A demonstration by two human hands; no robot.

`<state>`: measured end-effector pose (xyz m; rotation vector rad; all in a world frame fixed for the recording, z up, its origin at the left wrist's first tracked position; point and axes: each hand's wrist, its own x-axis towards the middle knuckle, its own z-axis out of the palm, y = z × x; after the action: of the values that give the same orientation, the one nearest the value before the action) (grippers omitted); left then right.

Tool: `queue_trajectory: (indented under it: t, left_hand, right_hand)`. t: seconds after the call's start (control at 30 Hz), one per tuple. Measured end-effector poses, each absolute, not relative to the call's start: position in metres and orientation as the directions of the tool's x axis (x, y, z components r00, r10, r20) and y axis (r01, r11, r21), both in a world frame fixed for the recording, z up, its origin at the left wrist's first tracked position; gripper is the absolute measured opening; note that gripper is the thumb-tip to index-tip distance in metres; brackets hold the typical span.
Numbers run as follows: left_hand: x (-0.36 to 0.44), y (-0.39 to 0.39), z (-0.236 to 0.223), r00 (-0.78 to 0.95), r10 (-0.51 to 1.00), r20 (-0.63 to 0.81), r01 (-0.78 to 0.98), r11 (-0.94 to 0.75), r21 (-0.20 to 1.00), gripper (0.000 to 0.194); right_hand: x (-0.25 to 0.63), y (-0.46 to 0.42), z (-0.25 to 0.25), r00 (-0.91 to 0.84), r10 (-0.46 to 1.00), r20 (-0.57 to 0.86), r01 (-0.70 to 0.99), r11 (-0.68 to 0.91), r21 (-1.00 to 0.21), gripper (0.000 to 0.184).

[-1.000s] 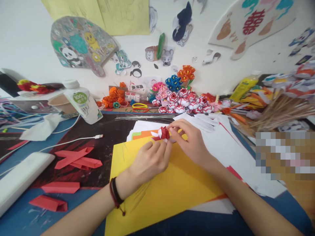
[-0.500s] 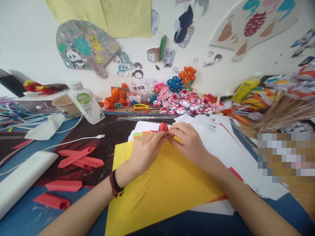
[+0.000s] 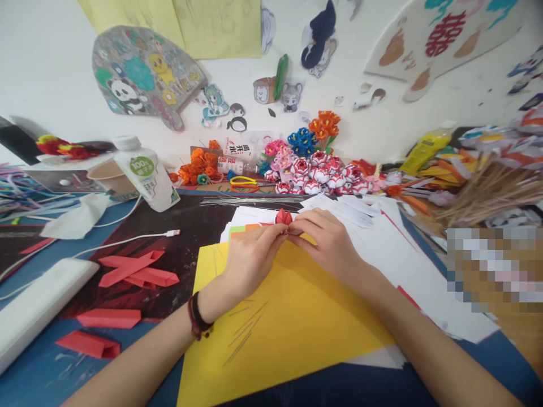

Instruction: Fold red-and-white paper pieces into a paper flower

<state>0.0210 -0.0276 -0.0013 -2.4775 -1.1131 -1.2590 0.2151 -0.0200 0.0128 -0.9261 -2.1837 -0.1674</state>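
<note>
Between my fingertips I hold a small red folded-paper flower (image 3: 283,216), above the far edge of a yellow sheet of paper (image 3: 271,333). My left hand (image 3: 250,254) pinches its base from the left, a dark bracelet on the wrist. From the other side my right hand (image 3: 324,240) closes thumb and fingers on the same base, and the two hands' fingertips meet there. Several folded red paper strips (image 3: 136,270) lie to the left of the yellow sheet. Thin dark wire-like pieces (image 3: 246,333) rest on that sheet.
White papers (image 3: 407,271) spread to the right. A white bottle (image 3: 146,175), a white cable (image 3: 127,241) and a long white power strip (image 3: 46,311) are on the left. Red-and-white paper flowers (image 3: 316,175) line the wall; a bundle of sticks (image 3: 479,189) lies far right.
Both hands stay together on the red flower, which has turned slightly and shows more of its petals. The view has shifted a little.
</note>
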Motion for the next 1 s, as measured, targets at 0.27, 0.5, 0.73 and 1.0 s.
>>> queue_trajectory:
  t: [0.27,0.5,0.73,1.0]
  left_hand:
    - [0.0201,-0.0285,-0.0016,0.39,0.598,0.7,0.676,-0.702,0.224,0.018]
    - [0.0204,-0.0288,-0.0052,0.426,0.536,0.729,0.685,-0.717,0.127,0.021]
    - [0.0214,-0.0282,-0.0006,0.451,0.509,0.733,0.651,-0.749,0.12,0.019]
    - [0.02,-0.0251,-0.0029,0.45,0.49,0.746,0.652,-0.752,0.1,0.02]
  right_hand:
    - [0.2149,-0.0212,0.0122,-0.501,0.501,0.705,0.675,0.737,-0.045,0.011]
    - [0.2125,-0.0223,0.0104,-0.441,0.521,0.731,0.692,0.716,-0.093,0.008]
    - [0.2091,-0.0227,0.008,-0.405,0.555,0.727,0.66,0.727,-0.188,0.009]
    - [0.2095,-0.0224,0.0084,-0.408,0.566,0.717,0.647,0.733,-0.211,0.009]
